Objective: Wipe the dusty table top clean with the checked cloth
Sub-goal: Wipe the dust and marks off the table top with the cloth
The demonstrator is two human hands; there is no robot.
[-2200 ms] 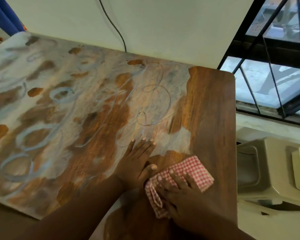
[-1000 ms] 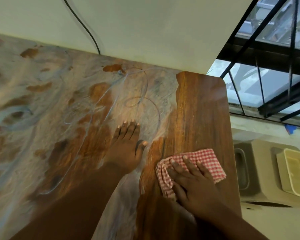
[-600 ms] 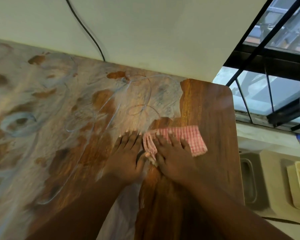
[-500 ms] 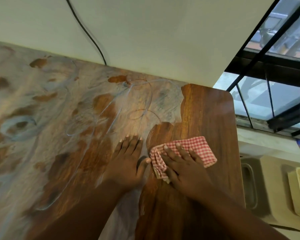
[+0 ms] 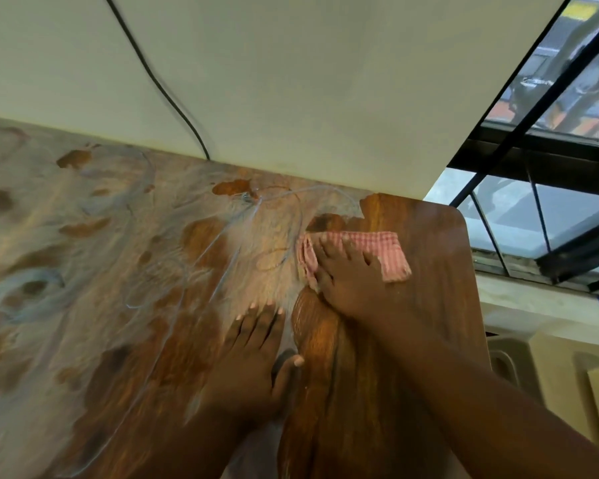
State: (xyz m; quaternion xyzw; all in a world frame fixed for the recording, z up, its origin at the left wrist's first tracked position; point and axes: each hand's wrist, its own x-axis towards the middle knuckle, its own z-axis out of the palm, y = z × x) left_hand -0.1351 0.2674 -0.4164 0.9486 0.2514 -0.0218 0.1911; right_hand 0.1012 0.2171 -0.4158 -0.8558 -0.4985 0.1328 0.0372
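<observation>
Right hand (image 5: 351, 281) lies flat on the cloth (image 5: 370, 250), fingers (image 5: 327, 252) straight and spread, pressing it onto the tabletop (image 5: 429, 305); nothing is curled round the fabric. The cloth, red-and-white checked and folded, sits near the far right corner of the tabletop, at the boundary between the dusty area and the wiped strip; its far edge is blurred. Left hand (image 5: 253, 361) rests palm down on the tabletop nearer the front edge, left of the right forearm, fingers straight and close together, thumb out to the right, holding nothing; it is apart from the cloth. The strip along the right edge shows dark, bare wood grain. The rest of the tabletop, toward the left edge, carries pale grey dust (image 5: 66, 271) with ring marks, streaks and brown patches. A black cable (image 5: 159, 84) runs down the wall (image 5: 291, 81) to the far edge. Window bars (image 5: 540, 216) stand beyond the right edge.
</observation>
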